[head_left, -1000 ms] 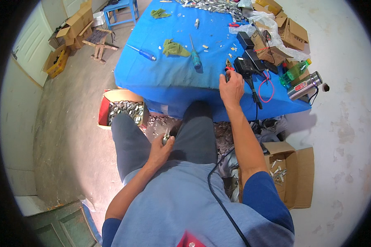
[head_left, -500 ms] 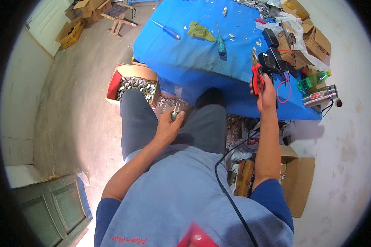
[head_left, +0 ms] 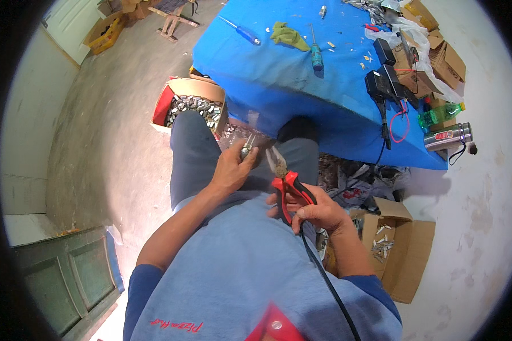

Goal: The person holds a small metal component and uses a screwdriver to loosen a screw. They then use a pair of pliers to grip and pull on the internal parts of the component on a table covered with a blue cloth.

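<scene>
Above my lap, my left hand (head_left: 231,170) pinches a small silvery metal piece with two thin prongs (head_left: 247,148); its exact kind is unclear. My right hand (head_left: 325,212) is wrapped round a pair of pliers (head_left: 289,181) with red and black handles. The pliers point up and slightly left, their jaws parted and near the metal piece but apart from it. Beyond my left knee stands a cardboard box (head_left: 197,87) holding many small metal pieces.
The blue-covered table (head_left: 256,77) carries two screwdrivers (head_left: 316,57) (head_left: 246,35), a green cloth (head_left: 288,36), black power adapters (head_left: 378,84), a green bottle (head_left: 440,115) and a steel flask (head_left: 449,137). An open carton (head_left: 411,250) sits at my right. A black cable (head_left: 330,281) crosses my shirt.
My right hand has brought the pliers down and left from over the table's edge to above my lap. The left hand still holds the pronged piece. The view has shifted slightly.
</scene>
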Tool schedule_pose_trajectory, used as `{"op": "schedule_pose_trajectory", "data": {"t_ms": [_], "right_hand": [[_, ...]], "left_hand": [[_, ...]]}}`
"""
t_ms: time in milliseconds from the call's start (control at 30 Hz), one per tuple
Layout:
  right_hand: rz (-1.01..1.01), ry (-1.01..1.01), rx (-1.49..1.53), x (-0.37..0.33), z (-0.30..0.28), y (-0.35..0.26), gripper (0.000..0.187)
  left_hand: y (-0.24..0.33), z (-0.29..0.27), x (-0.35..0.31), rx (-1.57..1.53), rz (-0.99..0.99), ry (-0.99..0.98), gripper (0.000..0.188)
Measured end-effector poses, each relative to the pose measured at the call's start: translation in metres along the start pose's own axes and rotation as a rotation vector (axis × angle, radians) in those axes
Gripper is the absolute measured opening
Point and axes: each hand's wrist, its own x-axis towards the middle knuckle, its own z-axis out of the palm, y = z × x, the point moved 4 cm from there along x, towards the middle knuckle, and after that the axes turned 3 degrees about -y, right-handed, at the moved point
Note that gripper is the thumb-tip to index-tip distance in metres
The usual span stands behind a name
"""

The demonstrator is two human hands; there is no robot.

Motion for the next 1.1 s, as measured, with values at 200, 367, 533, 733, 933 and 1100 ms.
{"op": "schedule_pose_trajectory", "data": {"t_ms": [200,367,533,733,933,1100], "right_hand": [[0.188,-0.005,-0.169,0.004,-0.007,-0.006,0.072],[0.24,-0.031,-0.176,0.011,-0.008,-0.013,0.069],[0.215,-0.014,-0.14,0.014,-0.017,-0.009,0.068],[0.218,-0.02,-0.15,0.014,-0.024,-0.006,0.065],[0.231,0.029,-0.263,0.013,-0.023,-0.008,0.06],[0.24,0.034,-0.29,0.011,-0.026,-0.004,0.07]], "left_hand": [[0.002,-0.002,0.001,0.182,-0.07,-0.082,0.026],[0.001,0.001,-0.001,0.086,0.122,-0.025,0.016],[0.005,0.001,-0.002,0.118,0.116,-0.055,0.016],[0.002,0.001,-0.004,0.166,0.078,-0.074,0.027],[0.0,0.002,-0.006,0.157,0.048,-0.078,0.025],[0.0,0.004,-0.007,0.172,0.016,-0.083,0.024]]}}
